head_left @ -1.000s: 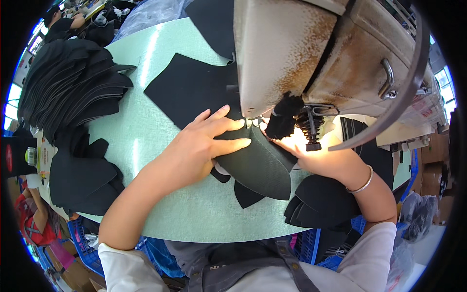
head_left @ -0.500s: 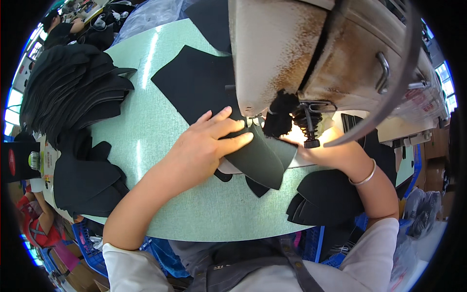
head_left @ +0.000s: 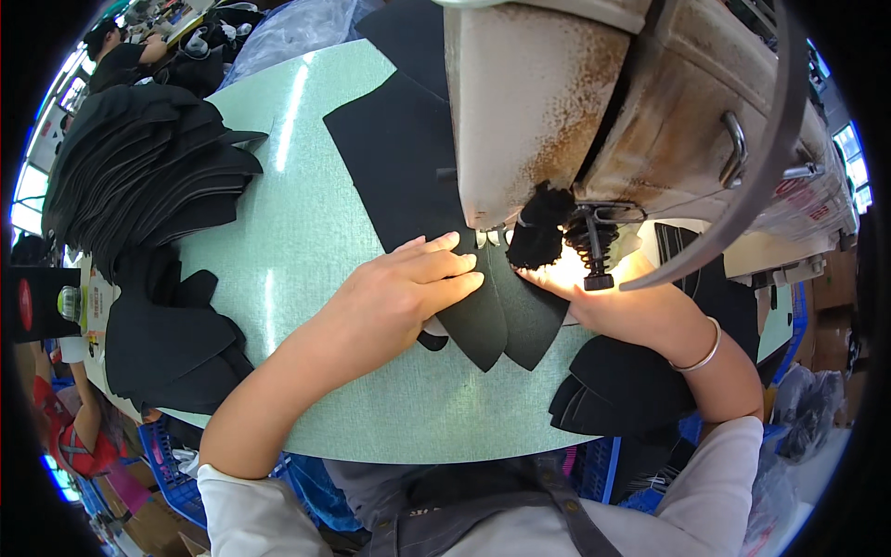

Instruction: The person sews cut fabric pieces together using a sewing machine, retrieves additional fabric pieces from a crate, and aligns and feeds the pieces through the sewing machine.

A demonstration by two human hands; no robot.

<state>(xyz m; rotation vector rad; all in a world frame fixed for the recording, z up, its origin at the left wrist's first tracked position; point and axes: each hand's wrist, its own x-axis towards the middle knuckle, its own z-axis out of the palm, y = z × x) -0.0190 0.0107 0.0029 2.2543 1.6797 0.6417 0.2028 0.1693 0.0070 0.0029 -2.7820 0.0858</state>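
Observation:
Two matte black sheet pieces meet along a seam line under the presser foot (head_left: 493,238) of a worn sewing machine (head_left: 534,121). The nearer ends of these black pieces (head_left: 483,320) form two points toward me. My left hand (head_left: 399,290) lies palm down at the left of the foot, fingers stretched over the material, holding nothing. My right hand (head_left: 626,302), with a bangle at its wrist, rests at the right of the foot. One of its digits stretches flat over the right piece's edge; lamp glare and the tension spring (head_left: 594,246) hide the other fingers.
A tall stack of black cut pieces (head_left: 148,172) stands on the left of the green table (head_left: 288,213), with more pieces (head_left: 172,348) nearer me. Further black pieces (head_left: 622,385) lie beside my right forearm. A curved grey bar (head_left: 775,167) arches at the right. Other people sit at far left.
The black pieces have turned under the foot; their near ends now show two points side by side. The far part has swung right. My left hand has shifted slightly nearer me.

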